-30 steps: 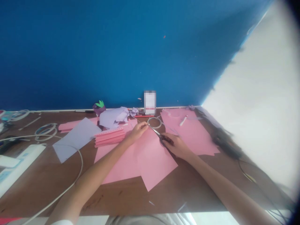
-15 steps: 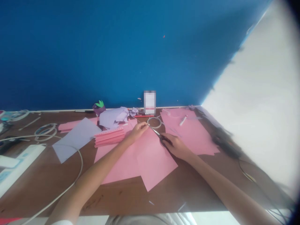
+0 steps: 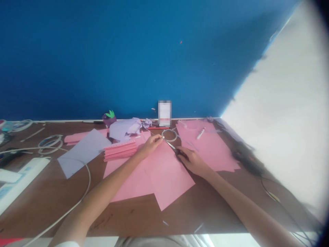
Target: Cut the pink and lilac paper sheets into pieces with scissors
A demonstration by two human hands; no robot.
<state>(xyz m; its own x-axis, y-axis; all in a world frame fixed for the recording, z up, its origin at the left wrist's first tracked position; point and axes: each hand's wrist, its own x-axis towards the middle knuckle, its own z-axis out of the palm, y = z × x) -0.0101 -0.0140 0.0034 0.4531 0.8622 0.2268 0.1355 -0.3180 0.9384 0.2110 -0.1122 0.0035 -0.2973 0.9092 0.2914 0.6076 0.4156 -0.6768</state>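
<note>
In the head view, a blue wall (image 3: 128,61) rises behind a brown table (image 3: 216,209) spread with paper. The scissors (image 3: 171,145) lie between the person's two hands, above a pink sheet (image 3: 171,178). Their long axis runs slantwise, from the right hand (image 3: 194,160) away and leftward, so the tips end right at the fingertips of the left hand (image 3: 152,144). The right hand is nearer the handles, its fingers curled around them; the blades look closed or nearly so. The left thumb and fingers are pinched together on a white bit (image 3: 163,137), too small to identify. A white ring (image 3: 176,134) lies just beyond the tips, and a pleated pink stack (image 3: 120,151) sits left of the left hand.
</note>
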